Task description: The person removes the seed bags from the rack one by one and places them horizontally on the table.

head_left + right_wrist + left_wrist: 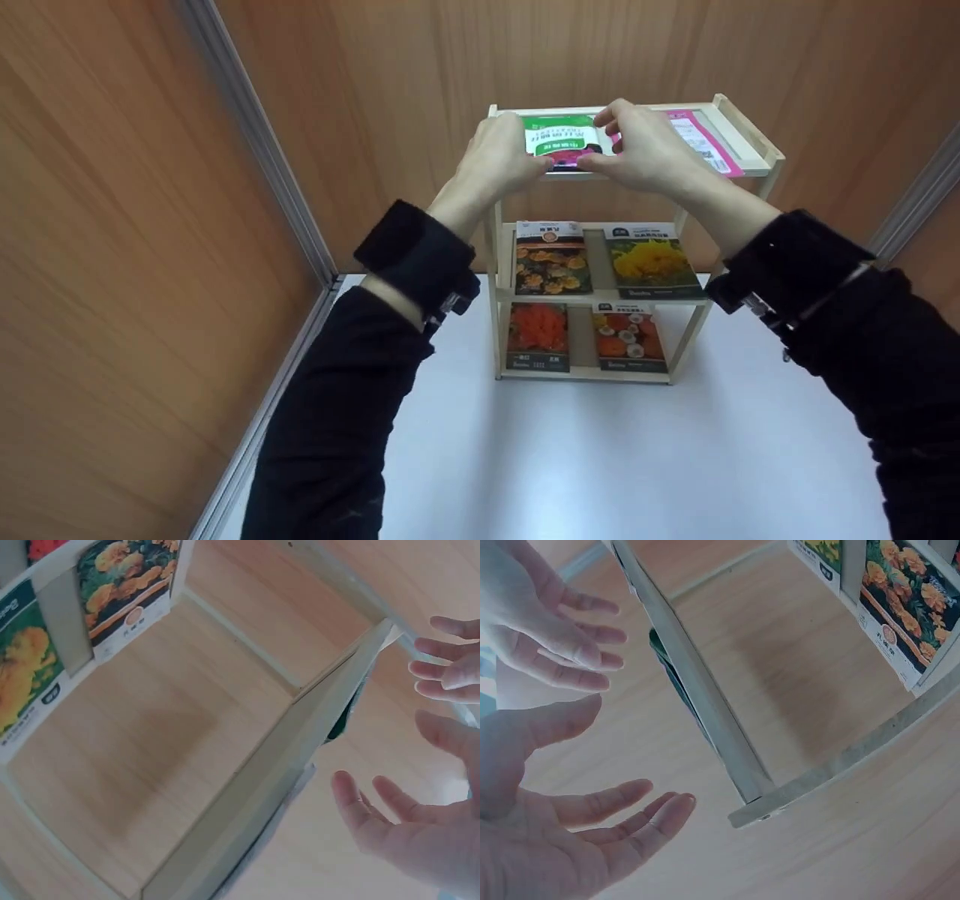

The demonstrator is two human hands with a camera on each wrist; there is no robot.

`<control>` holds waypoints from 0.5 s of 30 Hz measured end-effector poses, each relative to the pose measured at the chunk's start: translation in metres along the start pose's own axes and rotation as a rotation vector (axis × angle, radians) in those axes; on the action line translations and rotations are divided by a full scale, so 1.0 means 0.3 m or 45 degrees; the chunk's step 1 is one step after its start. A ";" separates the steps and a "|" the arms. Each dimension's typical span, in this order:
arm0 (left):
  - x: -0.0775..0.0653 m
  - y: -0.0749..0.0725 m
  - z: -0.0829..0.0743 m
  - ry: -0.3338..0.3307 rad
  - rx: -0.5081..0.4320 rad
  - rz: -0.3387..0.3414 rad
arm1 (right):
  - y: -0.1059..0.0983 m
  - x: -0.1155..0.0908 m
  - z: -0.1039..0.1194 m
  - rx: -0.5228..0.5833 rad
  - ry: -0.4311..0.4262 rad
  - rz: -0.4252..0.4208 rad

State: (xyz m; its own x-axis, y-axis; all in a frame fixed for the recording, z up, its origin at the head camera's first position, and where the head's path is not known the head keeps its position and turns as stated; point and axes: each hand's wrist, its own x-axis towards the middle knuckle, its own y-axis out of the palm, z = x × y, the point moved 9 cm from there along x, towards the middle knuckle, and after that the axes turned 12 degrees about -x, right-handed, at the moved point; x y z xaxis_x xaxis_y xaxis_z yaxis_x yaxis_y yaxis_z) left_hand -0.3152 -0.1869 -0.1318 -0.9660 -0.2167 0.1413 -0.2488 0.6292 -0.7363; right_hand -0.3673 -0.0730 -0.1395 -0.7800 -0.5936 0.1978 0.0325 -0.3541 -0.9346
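Observation:
A green and white seed packet with pink flowers lies on the top tier of a small pale wooden rack. My left hand is at its left side, and my right hand at its right, partly over a pink-edged packet. Seen in the left wrist view, the left hand's fingers are spread and loosely bent, apart from the rack's edge. Fingers of the right hand stand similarly parted in the right wrist view. Neither hand holds anything.
On the middle tier lean an orange-flower packet and a yellow-flower packet. Below them stand a red-flower packet and a mixed-flower packet. Wood-grain panels rise behind and left of the white tabletop.

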 end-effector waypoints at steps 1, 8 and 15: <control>0.012 -0.003 0.003 -0.019 -0.026 -0.012 | 0.007 0.014 -0.006 0.005 0.039 0.021; 0.076 -0.005 0.025 -0.151 -0.244 -0.096 | 0.022 0.105 -0.040 0.044 0.269 0.119; 0.115 0.009 0.037 -0.229 -0.171 -0.132 | 0.037 0.148 -0.065 0.063 0.445 0.178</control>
State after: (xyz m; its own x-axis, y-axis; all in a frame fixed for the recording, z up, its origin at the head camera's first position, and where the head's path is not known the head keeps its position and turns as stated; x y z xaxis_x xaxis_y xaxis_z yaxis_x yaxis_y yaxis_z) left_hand -0.3483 -0.2008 -0.1363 -0.9096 -0.4072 0.0823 -0.3646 0.6875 -0.6280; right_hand -0.4138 -0.0893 -0.1469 -0.9318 -0.3594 -0.0511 0.1769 -0.3267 -0.9284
